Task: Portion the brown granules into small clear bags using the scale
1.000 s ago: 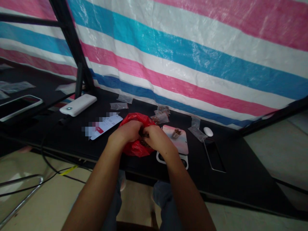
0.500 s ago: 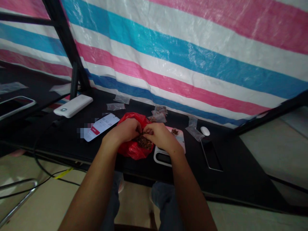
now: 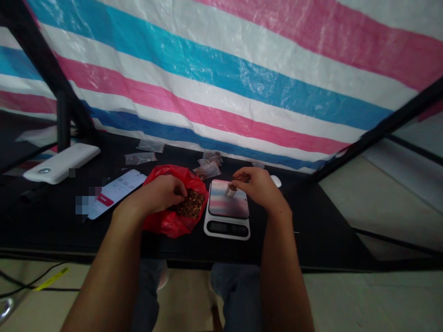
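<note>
My left hand (image 3: 155, 196) is at the mouth of a red plastic bag (image 3: 173, 226), its fingers down at a heap of dried brown pieces (image 3: 190, 206) inside. My right hand (image 3: 259, 186) hangs just above and to the right of a small white cup (image 3: 231, 190), its fingertips pinched together. The cup holds brown pieces and stands on a digital kitchen scale (image 3: 226, 226) with a pastel pad and a dark display. Whether the pinched fingers hold anything is hidden.
On the black tabletop (image 3: 311, 230) lie a white power bank (image 3: 61, 162), a phone (image 3: 116, 191) with a pixelated screen, several small clear plastic bags (image 3: 140, 158) and a white computer mouse (image 3: 276, 181). A striped tarp (image 3: 221, 92) hangs behind.
My right hand has left the bag and moved right, over the cup on the scale. The bag's mouth is wider open, and the view has swung, showing the whole scale.
</note>
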### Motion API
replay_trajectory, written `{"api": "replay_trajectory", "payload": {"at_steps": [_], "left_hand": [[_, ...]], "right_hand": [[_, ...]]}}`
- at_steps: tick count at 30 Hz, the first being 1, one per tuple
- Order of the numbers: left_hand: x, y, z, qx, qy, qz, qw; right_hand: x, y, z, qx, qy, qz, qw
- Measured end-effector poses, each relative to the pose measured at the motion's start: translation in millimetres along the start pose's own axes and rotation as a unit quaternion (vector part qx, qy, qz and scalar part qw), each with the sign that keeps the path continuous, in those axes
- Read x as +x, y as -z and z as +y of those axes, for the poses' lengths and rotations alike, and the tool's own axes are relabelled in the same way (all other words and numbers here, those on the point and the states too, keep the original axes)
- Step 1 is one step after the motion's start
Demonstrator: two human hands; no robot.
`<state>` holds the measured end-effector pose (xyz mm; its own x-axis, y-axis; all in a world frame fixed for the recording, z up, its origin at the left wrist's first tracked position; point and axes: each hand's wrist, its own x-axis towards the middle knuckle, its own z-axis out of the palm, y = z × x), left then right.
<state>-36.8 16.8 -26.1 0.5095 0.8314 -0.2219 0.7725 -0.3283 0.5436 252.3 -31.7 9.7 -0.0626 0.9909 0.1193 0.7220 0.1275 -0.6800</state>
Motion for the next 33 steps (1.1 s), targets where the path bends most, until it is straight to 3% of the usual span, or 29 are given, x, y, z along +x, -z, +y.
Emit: {"api": "replay_trajectory", "payload": {"at_steps": [4, 12, 19, 22, 28, 33], "left_hand": [[0, 0.3, 2, -0.018, -0.011, -0.027, 0.999], [-2, 1.2, 11, -0.040, -0.034, 0.000, 0.999], [-1, 1.1, 11, -0.054, -0.056, 0.023, 0.997], [-3, 1.6, 12, -0.058, -0.058, 0.014, 0.997], [-10, 5.1, 13, -0.055, -0.053, -0.008, 0.997], [-14, 7.0, 11, -0.047, -0.053, -0.006, 0.997]], "right_hand": [[1, -5, 1, -0.047, -0.007, -0.017, 0.999], [-3, 0, -2, -0.111, 0.009, -0.047, 0.993], [-1, 3, -4, -0.115, 0.032, 0.028, 0.992], [9, -10, -6, -0.127, 0.025, 0.039, 0.991], [28, -45, -20, -0.239, -0.030, -0.025, 0.970], [35, -58, -26, -0.278, -0.042, -0.026, 0.959]]}}
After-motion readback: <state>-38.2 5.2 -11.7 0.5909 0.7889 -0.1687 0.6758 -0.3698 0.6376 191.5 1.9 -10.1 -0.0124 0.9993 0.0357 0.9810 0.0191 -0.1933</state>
